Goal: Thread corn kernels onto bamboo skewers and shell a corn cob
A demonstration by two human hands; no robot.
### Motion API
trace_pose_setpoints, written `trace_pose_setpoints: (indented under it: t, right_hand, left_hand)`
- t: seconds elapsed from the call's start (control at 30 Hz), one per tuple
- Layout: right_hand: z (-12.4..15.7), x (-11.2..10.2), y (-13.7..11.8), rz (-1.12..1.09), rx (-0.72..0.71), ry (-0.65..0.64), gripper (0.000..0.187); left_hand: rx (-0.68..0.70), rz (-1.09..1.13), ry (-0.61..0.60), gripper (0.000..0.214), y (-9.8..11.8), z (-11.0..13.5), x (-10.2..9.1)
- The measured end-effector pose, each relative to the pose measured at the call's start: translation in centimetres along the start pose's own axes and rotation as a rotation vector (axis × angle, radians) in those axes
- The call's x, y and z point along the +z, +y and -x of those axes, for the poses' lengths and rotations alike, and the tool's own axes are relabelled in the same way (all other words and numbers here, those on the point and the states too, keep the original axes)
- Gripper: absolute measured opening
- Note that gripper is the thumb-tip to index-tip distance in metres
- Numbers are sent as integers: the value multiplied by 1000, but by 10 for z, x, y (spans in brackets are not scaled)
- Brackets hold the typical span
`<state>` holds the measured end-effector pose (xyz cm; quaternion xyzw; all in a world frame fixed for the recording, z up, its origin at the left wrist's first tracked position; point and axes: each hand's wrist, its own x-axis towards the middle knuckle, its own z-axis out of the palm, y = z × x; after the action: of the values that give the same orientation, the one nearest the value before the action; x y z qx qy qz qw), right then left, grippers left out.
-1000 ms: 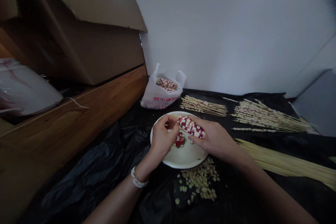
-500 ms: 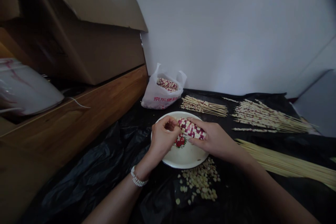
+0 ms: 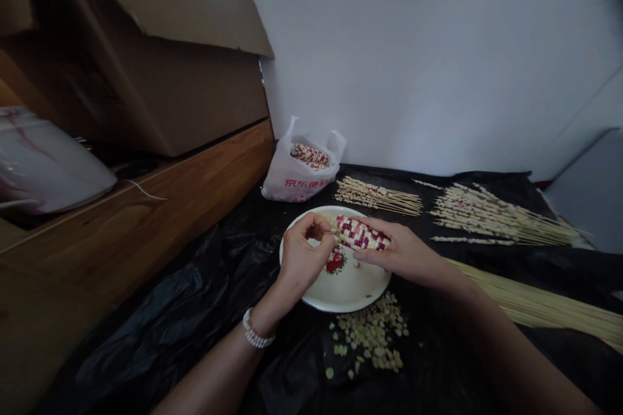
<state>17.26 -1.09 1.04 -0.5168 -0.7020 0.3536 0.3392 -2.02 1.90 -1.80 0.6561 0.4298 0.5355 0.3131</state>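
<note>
An ear of corn (image 3: 363,233) with white and dark red kernels lies sideways above a white enamel bowl (image 3: 341,295) with a red flower print. My right hand (image 3: 409,253) is closed around its right end, thumb below and fingers on top. My left hand (image 3: 304,253), with a beaded bracelet on the wrist, pinches at the ear's left end, where a pale bare tip shows. Below the right thumb a small kernel (image 3: 357,264) is visible over the bowl. A heap of loose pale kernels (image 3: 372,331) spreads on black plastic sheeting in front of the bowl.
Behind the bowl stands a white plastic bag (image 3: 299,181) with more ears of corn. To the right lie skewers threaded with kernels (image 3: 477,211), a smaller such bundle (image 3: 370,194) and bare sticks (image 3: 540,301). A cardboard box (image 3: 195,91) sits on a wooden ledge (image 3: 209,175) at left.
My right hand and the ear have shifted slightly right, uncovering more of the pale tip by my left fingers. A small kernel now shows below the right thumb.
</note>
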Motion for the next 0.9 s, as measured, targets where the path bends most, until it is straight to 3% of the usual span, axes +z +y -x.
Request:
trace_pose_setpoints:
  t: [0.2,0.4,0.57,0.9]
  right_hand:
    - [2,-2,-4,-243,150,-30,57]
    - [4,-2,-10,-409,184,-53,52]
    - [4,0,-12,-436,193,-53,52]
    - [3,2,-13,-343,176,-52,59]
  left_hand:
    - [-25,59,-17,11,-1,-3,-4]
    - [-58,97,-62,11,3,-4,-5]
    - [-166,211,-175,18,6,-5,-3]
    - [-232,255,-198,17,0,-6,2]
